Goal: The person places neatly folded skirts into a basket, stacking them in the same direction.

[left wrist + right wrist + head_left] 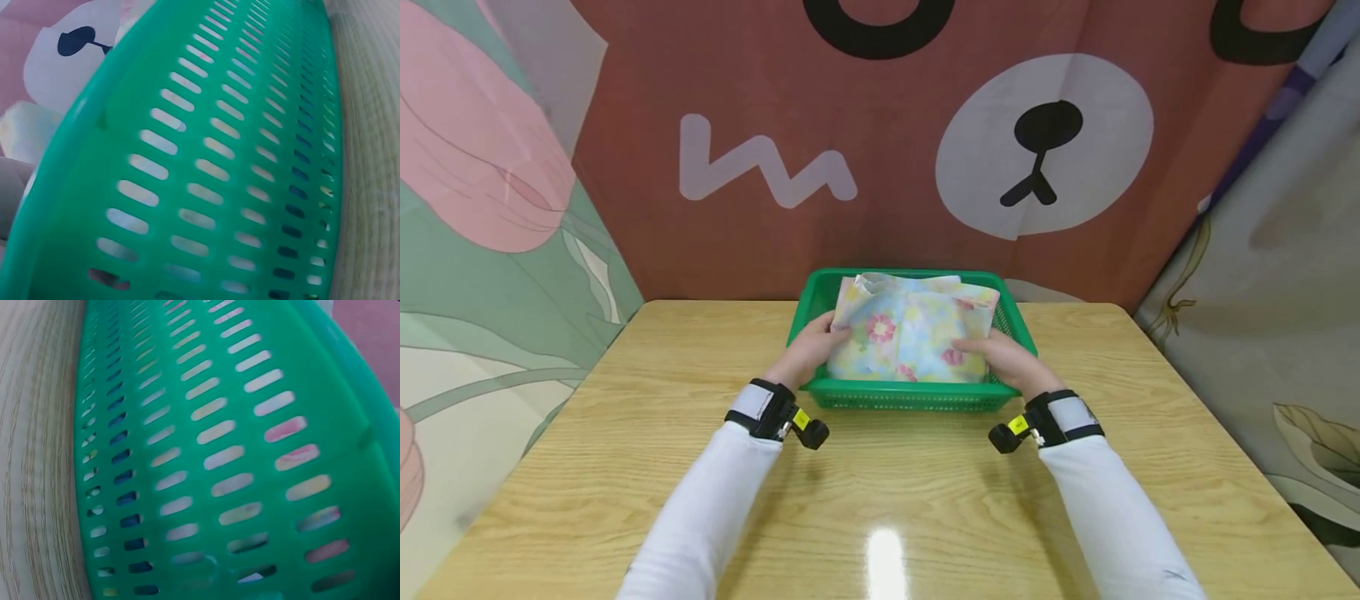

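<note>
A folded floral cloth [917, 333], pale blue and yellow with pink flowers, lies within a green plastic basket [906, 397]. My left hand [808, 348] grips its left side, thumb on top and fingers hidden beneath. On the opposite side, my right hand [1011, 360] holds the cloth the same way, its thumb across the printed face. Both wrists pass over the basket's rim. In the left wrist view the slotted basket wall [206, 150] fills most of the picture; bits of cloth show through the slots of the wall [206, 450] in the right wrist view.
The basket stands on a light wooden table [880, 475] near its back edge. Behind hangs a brown curtain [895, 167] with a bear print, and patterned drapes [1262, 275] flank the table. Each wrist wears a black strap [765, 408] with a small camera.
</note>
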Action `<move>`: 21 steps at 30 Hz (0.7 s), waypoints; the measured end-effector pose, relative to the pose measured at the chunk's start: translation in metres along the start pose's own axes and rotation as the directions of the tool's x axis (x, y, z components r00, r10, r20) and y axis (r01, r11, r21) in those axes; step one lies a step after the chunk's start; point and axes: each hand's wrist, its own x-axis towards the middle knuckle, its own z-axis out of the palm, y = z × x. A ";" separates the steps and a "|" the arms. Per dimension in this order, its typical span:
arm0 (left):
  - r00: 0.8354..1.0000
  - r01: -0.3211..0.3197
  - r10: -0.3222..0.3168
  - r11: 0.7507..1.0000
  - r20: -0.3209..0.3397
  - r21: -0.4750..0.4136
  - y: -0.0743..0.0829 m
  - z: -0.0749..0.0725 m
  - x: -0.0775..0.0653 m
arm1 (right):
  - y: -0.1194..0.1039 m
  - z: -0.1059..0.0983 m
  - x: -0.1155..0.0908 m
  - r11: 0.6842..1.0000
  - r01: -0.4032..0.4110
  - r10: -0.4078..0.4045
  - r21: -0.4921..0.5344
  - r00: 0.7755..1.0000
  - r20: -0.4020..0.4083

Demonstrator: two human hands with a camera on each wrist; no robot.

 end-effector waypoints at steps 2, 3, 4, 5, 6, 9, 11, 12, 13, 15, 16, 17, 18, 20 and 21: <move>1.000 0.012 -0.013 0.999 0.024 0.039 0.001 0.000 0.000 | 0.000 0.001 0.001 0.998 -0.013 0.013 -0.056 1.000 0.004; 0.999 0.019 -0.020 0.998 0.028 0.052 0.001 0.000 0.000 | 0.000 0.002 0.002 0.996 -0.019 0.020 -0.082 1.000 0.006; 0.999 0.024 -0.026 0.997 0.030 0.068 0.002 0.000 0.000 | 0.000 0.003 0.002 0.994 -0.025 0.027 -0.109 1.000 0.010; 0.999 0.028 -0.030 0.996 0.027 0.082 0.002 0.000 0.000 | 0.000 0.003 0.002 0.991 -0.038 0.039 -0.129 0.999 0.008; 0.999 0.035 -0.037 0.995 0.022 0.088 0.002 0.001 0.000 | 0.000 0.004 0.003 0.988 -0.052 0.053 -0.145 0.999 0.002; 0.999 0.042 -0.043 0.993 0.003 0.110 0.001 0.002 0.001 | -0.001 0.005 0.002 0.979 -0.061 0.063 -0.193 0.998 0.002; 0.999 0.042 -0.040 0.990 -0.015 0.131 0.001 0.003 0.002 | -0.002 0.005 0.002 0.976 -0.066 0.066 -0.209 0.998 -0.006; 0.999 0.038 -0.035 0.988 -0.024 0.147 0.000 0.004 0.002 | -0.002 0.005 0.002 0.973 -0.066 0.066 -0.222 0.998 -0.008; 0.999 0.038 -0.033 0.986 -0.031 0.165 0.000 0.004 0.003 | -0.002 0.005 0.002 0.970 -0.066 0.066 -0.232 0.998 -0.007; 0.998 0.039 -0.030 0.978 -0.046 0.205 -0.001 0.004 0.003 | -0.003 0.005 0.001 0.962 -0.071 0.069 -0.264 0.997 -0.017; 0.998 0.042 -0.031 0.973 -0.052 0.226 -0.001 0.005 0.002 | -0.003 0.005 0.002 0.958 -0.076 0.073 -0.276 0.997 -0.023; 0.998 0.044 -0.031 0.969 -0.055 0.243 -0.001 0.005 0.002 | -0.003 0.005 0.001 0.952 -0.082 0.077 -0.295 0.997 -0.032; 0.998 0.048 -0.033 0.964 -0.061 0.263 -0.002 0.006 0.001 | -0.002 0.005 0.002 0.948 -0.088 0.080 -0.307 0.996 -0.036; 0.997 0.055 -0.036 0.958 -0.071 0.283 -0.002 0.007 0.000 | -0.002 0.005 0.002 0.939 -0.093 0.083 -0.330 0.996 -0.043; 0.996 0.056 -0.035 0.956 -0.077 0.288 -0.002 0.007 0.000 | -0.001 0.005 0.001 0.938 -0.096 0.086 -0.333 0.995 -0.046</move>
